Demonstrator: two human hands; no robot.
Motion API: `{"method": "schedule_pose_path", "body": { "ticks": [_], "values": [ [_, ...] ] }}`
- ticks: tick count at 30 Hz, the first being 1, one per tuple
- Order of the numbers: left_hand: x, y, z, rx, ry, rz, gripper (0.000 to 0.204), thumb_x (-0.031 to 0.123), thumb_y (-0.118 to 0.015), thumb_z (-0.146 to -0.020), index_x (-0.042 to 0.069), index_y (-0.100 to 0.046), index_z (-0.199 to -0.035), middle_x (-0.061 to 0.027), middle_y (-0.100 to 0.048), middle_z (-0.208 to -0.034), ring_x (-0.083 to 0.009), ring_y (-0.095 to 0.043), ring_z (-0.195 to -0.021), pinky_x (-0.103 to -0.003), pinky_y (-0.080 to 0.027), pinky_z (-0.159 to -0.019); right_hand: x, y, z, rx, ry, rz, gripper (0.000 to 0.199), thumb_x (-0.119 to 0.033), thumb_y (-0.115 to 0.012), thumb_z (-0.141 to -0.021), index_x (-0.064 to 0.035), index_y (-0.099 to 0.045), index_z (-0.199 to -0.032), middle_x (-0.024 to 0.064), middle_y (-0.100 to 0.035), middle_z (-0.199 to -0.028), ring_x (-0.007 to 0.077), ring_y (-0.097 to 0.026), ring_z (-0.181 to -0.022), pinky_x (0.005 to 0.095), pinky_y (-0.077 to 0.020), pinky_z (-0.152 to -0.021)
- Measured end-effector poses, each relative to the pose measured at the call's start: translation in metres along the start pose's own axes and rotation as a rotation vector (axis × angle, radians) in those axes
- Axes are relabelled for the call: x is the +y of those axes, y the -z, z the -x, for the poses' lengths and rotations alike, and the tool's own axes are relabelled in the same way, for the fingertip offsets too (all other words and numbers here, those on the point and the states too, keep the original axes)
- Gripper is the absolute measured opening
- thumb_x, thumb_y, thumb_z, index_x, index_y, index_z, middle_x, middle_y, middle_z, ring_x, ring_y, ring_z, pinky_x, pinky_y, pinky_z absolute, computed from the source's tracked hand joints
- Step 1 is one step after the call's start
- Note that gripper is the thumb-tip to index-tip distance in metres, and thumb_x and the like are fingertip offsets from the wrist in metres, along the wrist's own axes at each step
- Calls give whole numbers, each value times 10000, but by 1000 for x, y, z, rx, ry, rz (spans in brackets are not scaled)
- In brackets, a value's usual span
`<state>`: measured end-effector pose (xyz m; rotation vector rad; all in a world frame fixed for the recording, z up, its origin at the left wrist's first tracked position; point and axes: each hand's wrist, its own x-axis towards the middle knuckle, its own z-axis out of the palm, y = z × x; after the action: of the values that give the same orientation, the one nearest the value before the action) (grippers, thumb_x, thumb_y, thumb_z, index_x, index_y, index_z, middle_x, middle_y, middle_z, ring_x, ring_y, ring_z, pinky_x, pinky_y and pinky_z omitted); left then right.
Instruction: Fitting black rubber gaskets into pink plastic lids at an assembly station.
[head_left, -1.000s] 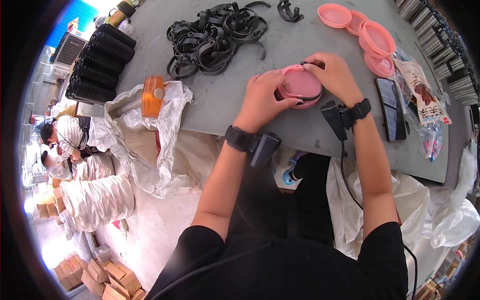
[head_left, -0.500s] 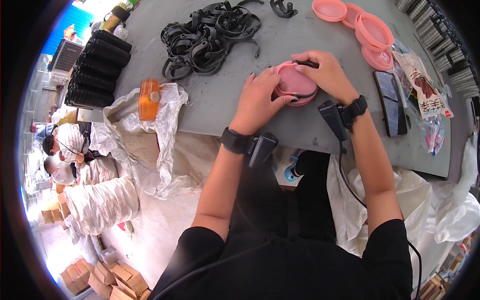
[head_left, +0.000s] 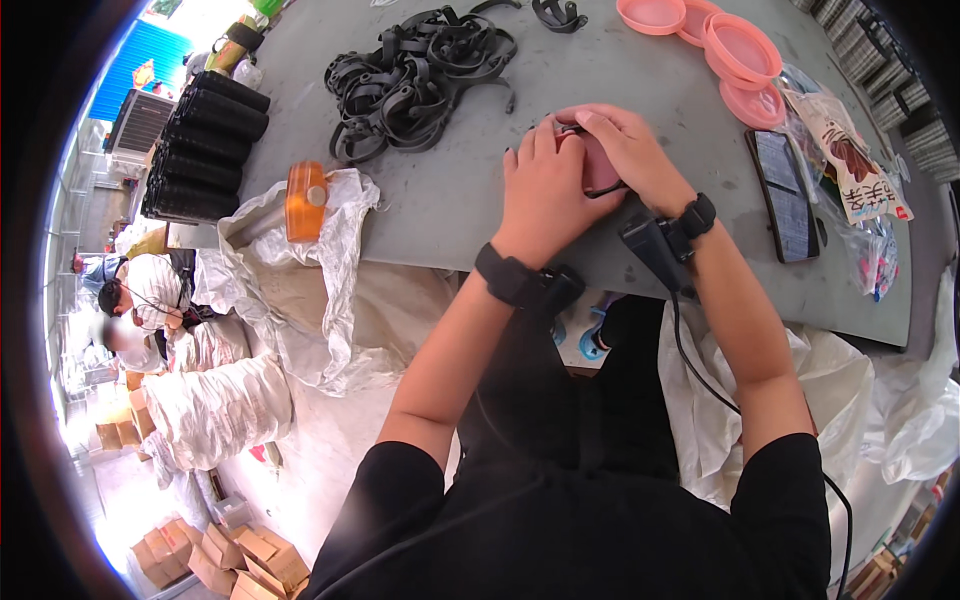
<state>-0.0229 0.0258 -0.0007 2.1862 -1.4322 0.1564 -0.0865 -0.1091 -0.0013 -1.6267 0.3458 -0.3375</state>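
Between my hands, on the grey table near its front edge, sits a round pink dish-like piece with a black rubbery strap along its rim. My left hand is wrapped over its left side, thumb at the near rim. Curled over the far and right side is my right hand, its fingertips near the left fingers. Both hands cover most of the piece, so how far round the strap runs is hidden. A tangled heap of black straps lies beyond to the left, and one loose strap lies farther back.
Several pink round dishes overlap at the far right. A dark phone and a snack bag lie right. At left are an orange block on a white woven sack and black cylinders. Another person sits beyond.
My right hand has closed farther over the dish's far side, covering the strap end it pinched. My left hand has shifted right, and its fingers cover more of the dish.
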Motion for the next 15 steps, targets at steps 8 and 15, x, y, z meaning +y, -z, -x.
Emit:
{"method": "schedule_pose_path", "body": {
  "ticks": [8,15],
  "values": [
    [3,-9,1,29,-38,-97,508,381,-692,-776,1,-535,-1075,-229,-492,-1248,-380,-480,-1129,-482,-369,-948,-15,0,13,-17,-29,-300,713,-567,-317,-987,1,-363,-1415,168,-438,-1413,210,-434,-1274,321,-343,-1066],
    [-6,-12,0,89,-72,130,480,343,-682,-782,19,-463,-1061,-211,-500,-1179,-394,-480,-1055,-463,-379,-903,-10,-2,17,-6,-31,-277,752,-603,-312,-972,-56,-243,-1483,166,-338,-1485,232,-388,-1322,345,-318,-1090]
  ]
}}
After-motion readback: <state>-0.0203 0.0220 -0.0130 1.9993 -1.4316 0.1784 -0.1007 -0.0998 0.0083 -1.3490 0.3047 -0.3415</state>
